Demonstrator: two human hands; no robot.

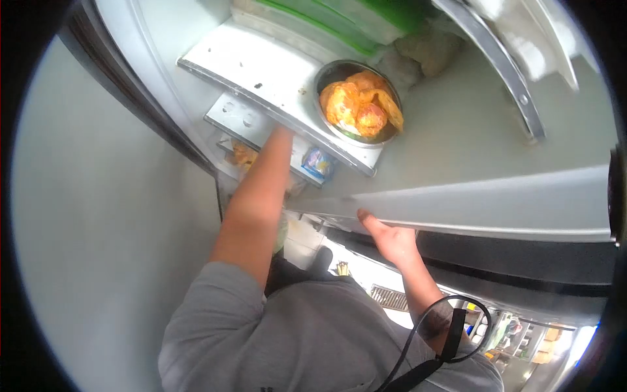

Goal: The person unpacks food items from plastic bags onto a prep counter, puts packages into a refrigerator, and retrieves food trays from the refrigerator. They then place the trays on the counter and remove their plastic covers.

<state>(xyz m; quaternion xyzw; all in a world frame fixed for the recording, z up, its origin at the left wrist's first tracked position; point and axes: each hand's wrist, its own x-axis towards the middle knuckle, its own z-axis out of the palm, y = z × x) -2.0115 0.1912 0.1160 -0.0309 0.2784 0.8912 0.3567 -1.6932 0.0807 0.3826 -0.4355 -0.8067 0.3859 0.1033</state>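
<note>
My left forearm reaches into an open refrigerator, passing beneath the front edge of the upper white shelf [261, 62]. That shelf hides my left hand, so its fingers and anything in them cannot be seen. My right hand [393, 243] grips the edge of the refrigerator door [496, 199], thumb on the inner side and the other fingers out of sight behind it. On the upper shelf stands a round metal bowl [321, 77] holding orange-coated pieces [343, 103] that look like marinated meat. A blue packet [317, 163] lies on a lower shelf [238, 117], right of my left forearm.
Green-edged containers [326, 26] and cloudy plastic bags [428, 49] sit behind the bowl. A curved metal-edged door rack [499, 65] juts out at the upper right. Tiled floor [300, 238] and a floor grate [390, 297] show below. Stocked shelving [522, 340] stands at lower right.
</note>
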